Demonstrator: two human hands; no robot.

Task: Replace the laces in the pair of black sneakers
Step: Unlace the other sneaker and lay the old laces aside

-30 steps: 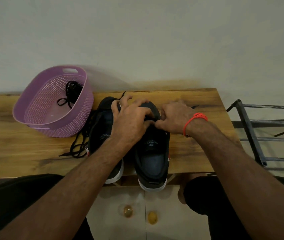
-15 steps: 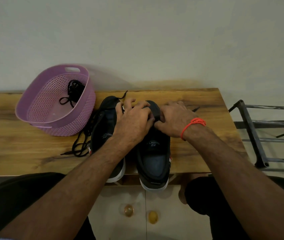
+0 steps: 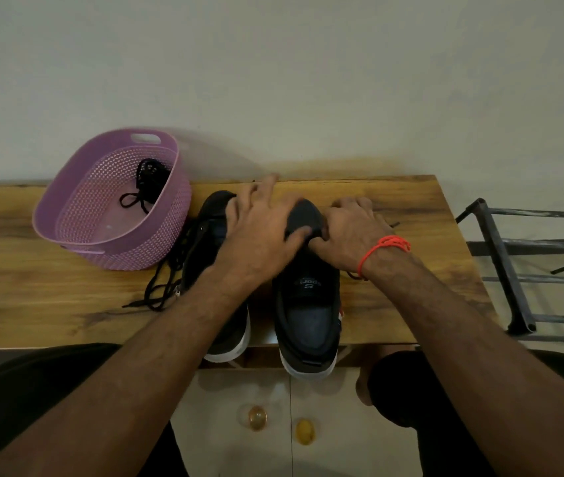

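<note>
Head cam, only view I've got rn. I count 2 black sneakers on the wooden table point(image 3: 411, 208), side by side w/ toes pointing at the wall and white-soled heels hanging a bit over the near edge. Left sneaker point(image 3: 210, 228) is mostly hidden under the forearm; right sneaker point(image 3: 308, 304) shows its open collar and a tongue label w/ an S on it.

2 hands in frame, both up at the toe end of the right sneaker. Left hand point(image 3: 260, 232) lies across both shoes w/ fingers spread, thumb pressing on the right sneaker's toe area. Right hand point(image 3: 353, 232) is curled in tight against that same spot, fingertips pinched together, but I can't tell what's between them, too dark. 1 orange thread band point(image 3: 382, 247) on the right wrist.

Laces: 1 loose black lace point(image 3: 160, 287) tangled on the table just left of the left sneaker, plus 1 black lace bundle point(image 3: 144, 182) inside the purple basket point(image 3: 81, 201). 1 basket, sitting left of the shoes, touching or nearly so.

1 metal rack point(image 3: 514, 287) off to the right on the floor.
</note>
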